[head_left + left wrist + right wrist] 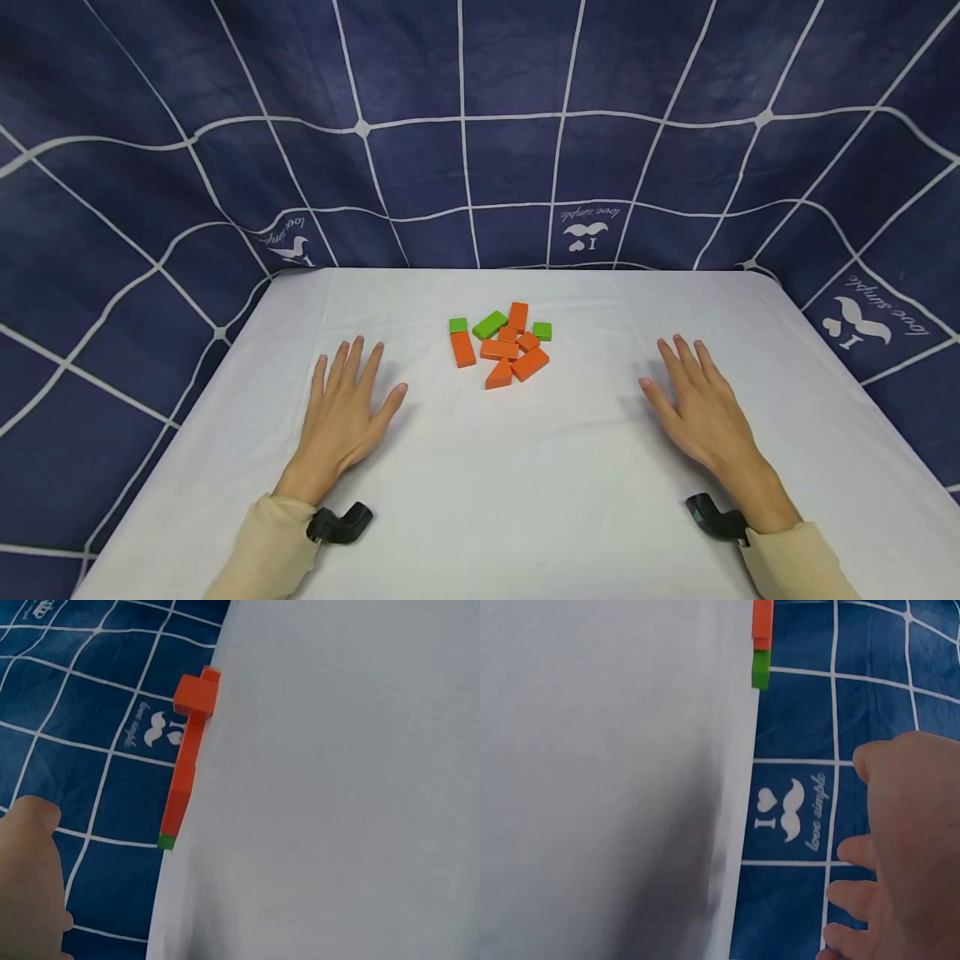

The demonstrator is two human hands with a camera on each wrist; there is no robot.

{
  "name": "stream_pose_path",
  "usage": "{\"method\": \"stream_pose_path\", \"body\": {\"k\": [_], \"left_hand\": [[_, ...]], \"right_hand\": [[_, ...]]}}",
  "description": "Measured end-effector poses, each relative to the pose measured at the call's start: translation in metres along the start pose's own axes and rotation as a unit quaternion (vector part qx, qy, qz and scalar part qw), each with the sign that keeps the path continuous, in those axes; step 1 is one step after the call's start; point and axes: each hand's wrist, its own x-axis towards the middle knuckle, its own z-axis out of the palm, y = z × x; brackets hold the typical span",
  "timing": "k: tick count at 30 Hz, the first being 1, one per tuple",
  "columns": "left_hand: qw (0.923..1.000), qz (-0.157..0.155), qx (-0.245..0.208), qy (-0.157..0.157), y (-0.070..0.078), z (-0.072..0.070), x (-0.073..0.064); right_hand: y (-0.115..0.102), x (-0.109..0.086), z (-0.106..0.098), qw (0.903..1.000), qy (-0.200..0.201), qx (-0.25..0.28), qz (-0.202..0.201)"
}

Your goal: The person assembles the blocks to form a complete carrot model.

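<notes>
A loose cluster of orange and green toy blocks lies on the white-covered table, beyond and between the two hands. Among them are an orange triangular block (498,374), an orange rectangular block (462,349) with a green block (458,325) at its far end, and a small green block (542,332) on the right. My left hand (341,417) is to the left of the blocks, palm down, fingers straight and spread, holding nothing. To their right, my right hand (701,408) has its fingers extended too, with nothing in it. Both stand apart from the blocks.
White cloth (517,483) covers the table. Behind it and along both sides hangs a dark blue curtain (420,167) with white grid lines and printed moustaches. A black wrist device (340,523) sits at the left sleeve, another black wrist device (716,517) at the right.
</notes>
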Motion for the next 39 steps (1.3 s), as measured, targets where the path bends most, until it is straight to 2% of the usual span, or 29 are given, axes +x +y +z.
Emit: {"method": "stream_pose_path", "body": {"k": [7,13,19,28,34,39], "left_hand": [[0.9971,0.009,-0.073,-0.021,0.011,0.001,0.021],[0.991,0.007,-0.125,-0.047,0.024,0.009,0.041],[0.9836,-0.008,-0.163,-0.075,0.038,0.02,0.056],[0.976,-0.003,-0.191,-0.104,0.056,0.04,0.076],[0.976,0.01,-0.195,-0.097,0.061,0.051,0.083],[0.9781,0.013,-0.188,-0.087,0.059,0.055,0.083]], "right_hand": [[-0.017,0.02,0.004,0.999,0.014,0.039,-0.013],[-0.035,0.034,0.014,0.9974,0.002,0.072,-0.005],[-0.05,0.049,0.028,0.9952,-0.019,0.096,0.0],[-0.074,0.068,0.051,0.9908,-0.049,0.126,0.003],[-0.092,0.074,0.065,0.99,-0.061,0.127,-0.009],[-0.102,0.075,0.076,0.991,-0.073,0.111,-0.013]]}}
